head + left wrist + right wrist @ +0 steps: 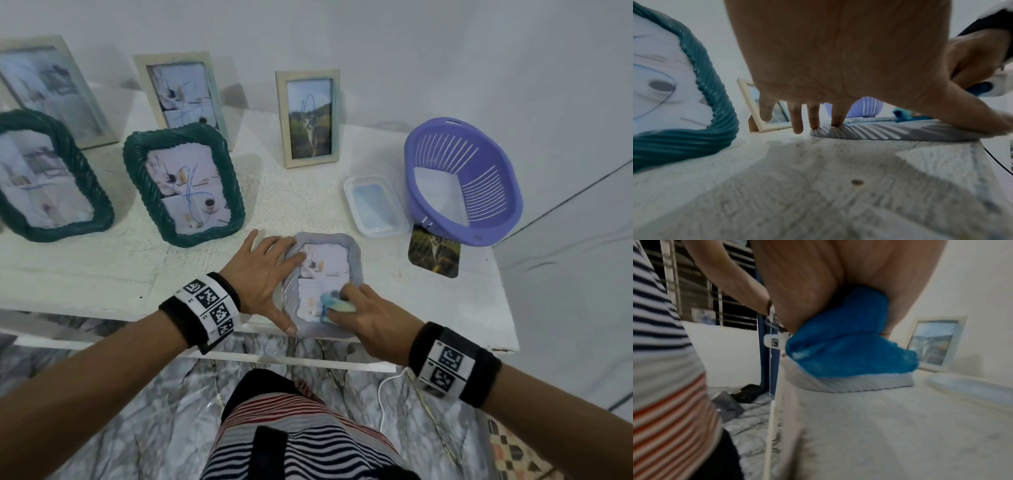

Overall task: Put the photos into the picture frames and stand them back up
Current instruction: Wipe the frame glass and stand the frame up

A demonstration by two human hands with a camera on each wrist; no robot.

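Five frames stand filled beyond the fingers; the grey frame lies flat under the left hand's spread fingers, the right hand clutching what seems a blue cloth, one photo loose.

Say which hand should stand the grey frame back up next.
Probably left. The left hand already lies spread on the grey frame's edge, while the right hand grips a blue cloth.

Standing green frame crowds left; tub right.

Basket right of tray, behind photo
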